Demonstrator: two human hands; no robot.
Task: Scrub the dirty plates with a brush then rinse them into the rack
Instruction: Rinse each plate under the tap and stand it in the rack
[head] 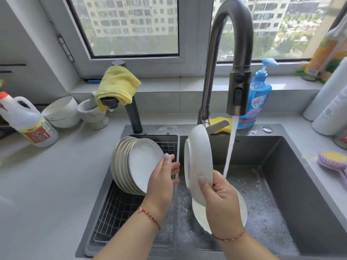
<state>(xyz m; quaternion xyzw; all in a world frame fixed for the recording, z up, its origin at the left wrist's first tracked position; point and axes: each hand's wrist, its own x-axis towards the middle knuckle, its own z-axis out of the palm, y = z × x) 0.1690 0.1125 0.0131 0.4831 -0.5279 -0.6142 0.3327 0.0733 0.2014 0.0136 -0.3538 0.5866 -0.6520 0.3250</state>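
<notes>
My right hand grips the lower rim of a white plate, held upright on edge just left of the water stream from the tap. Another white plate lies below it in the soapy sink, partly hidden by my hand. My left hand holds the edge of the front plate in a leaning stack of several plates standing in the wire rack on the sink's left side. The purple scrub brush lies on the counter at the right edge.
The dark tap arches over the sink. A blue soap bottle and yellow sponge sit behind it. White bowls, a detergent jug and a yellow cloth stand at the left.
</notes>
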